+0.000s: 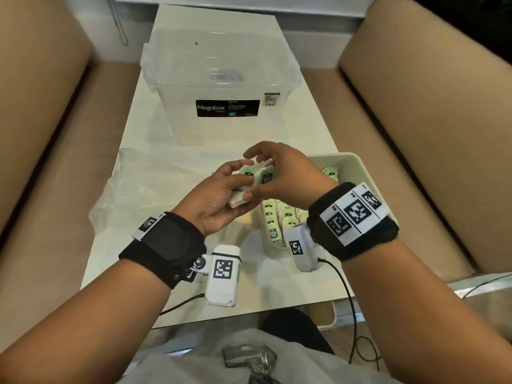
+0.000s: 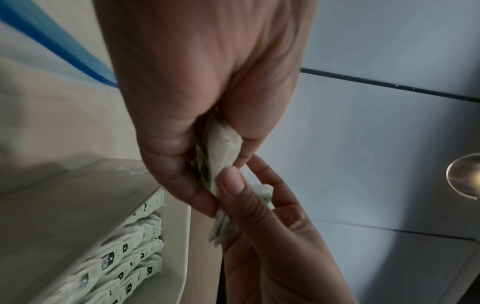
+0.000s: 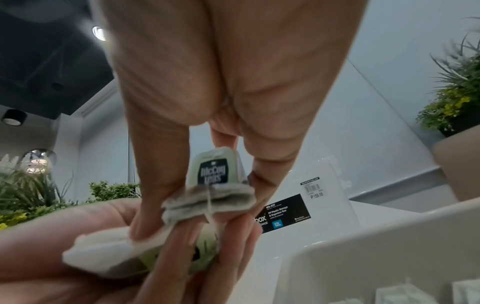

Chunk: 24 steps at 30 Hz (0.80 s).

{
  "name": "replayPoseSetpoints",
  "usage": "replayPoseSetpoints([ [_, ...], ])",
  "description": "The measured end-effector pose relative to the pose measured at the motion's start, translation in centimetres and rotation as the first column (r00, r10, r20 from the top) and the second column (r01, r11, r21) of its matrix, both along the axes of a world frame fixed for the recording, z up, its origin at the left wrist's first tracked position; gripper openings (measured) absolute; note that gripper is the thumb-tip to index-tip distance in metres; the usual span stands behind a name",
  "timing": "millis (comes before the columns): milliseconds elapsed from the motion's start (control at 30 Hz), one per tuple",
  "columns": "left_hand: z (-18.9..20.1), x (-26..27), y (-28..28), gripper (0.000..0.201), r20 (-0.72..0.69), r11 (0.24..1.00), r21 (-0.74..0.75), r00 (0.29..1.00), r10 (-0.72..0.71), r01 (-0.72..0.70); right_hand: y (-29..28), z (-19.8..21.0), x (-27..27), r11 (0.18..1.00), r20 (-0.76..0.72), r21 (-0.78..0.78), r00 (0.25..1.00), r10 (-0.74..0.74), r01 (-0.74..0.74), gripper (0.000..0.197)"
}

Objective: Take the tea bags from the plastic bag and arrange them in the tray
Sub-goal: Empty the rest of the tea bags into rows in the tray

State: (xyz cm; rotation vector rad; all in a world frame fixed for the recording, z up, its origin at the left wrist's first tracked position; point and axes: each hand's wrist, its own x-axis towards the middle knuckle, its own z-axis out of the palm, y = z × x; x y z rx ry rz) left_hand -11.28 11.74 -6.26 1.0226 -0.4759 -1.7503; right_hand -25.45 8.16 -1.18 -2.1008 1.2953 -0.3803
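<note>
Over the table's middle my left hand (image 1: 243,180) grips a small bunch of white tea bags (image 1: 238,200) with pale green tags. My right hand (image 1: 257,176) meets it from the right and pinches one tea bag (image 3: 210,198) of the bunch, its dark-printed green tag (image 3: 213,170) standing up between thumb and fingers. In the left wrist view the left hand (image 2: 221,174) clamps the bunch (image 2: 223,144). The cream tray (image 1: 357,167) lies under my right wrist, with rows of tea bags (image 1: 273,217) in it. The clear plastic bag (image 1: 144,187) lies flat at the left.
A lidded clear storage box (image 1: 221,87) labelled Megabox stands behind the hands. Tan sofa cushions (image 1: 415,134) flank the narrow white table (image 1: 155,261) on both sides. Wrist camera cables (image 1: 346,289) trail off the near edge. Potted plants (image 3: 457,98) show in the right wrist view.
</note>
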Motion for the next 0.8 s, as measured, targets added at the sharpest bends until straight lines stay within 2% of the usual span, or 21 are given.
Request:
replayPoseSetpoints([
  [167,0.2,-0.6,-0.4,0.032,-0.003,1.0,-0.027,1.0,-0.007,0.007,-0.2,-0.4,-0.8,0.998,0.058,-0.011,0.996,-0.061,0.062,0.061],
  [400,0.2,-1.0,-0.8,0.027,-0.017,1.0,-0.013,1.0,-0.005,0.005,-0.4,-1.1,-1.7,0.984,0.078,0.055,0.982,-0.171,0.167,0.052],
  [500,0.0,-1.2,-0.9,0.029,0.013,1.0,-0.028,1.0,0.011,-0.011,-0.4,-1.4,-1.9,0.97,0.144,0.084,0.96,-0.239,0.229,0.044],
  [633,-0.4,-1.6,-1.1,0.039,0.133,0.994,-0.076,0.987,0.088,-0.078,-0.4,-1.2,-2.7,0.952,0.244,0.191,0.928,-0.282,0.239,0.022],
  [800,-0.6,-1.8,-1.4,0.026,0.406,0.978,-0.202,0.913,0.039,0.048,-0.7,-0.5,-3.5,0.938,0.243,0.266,0.926,-0.289,0.223,0.017],
])
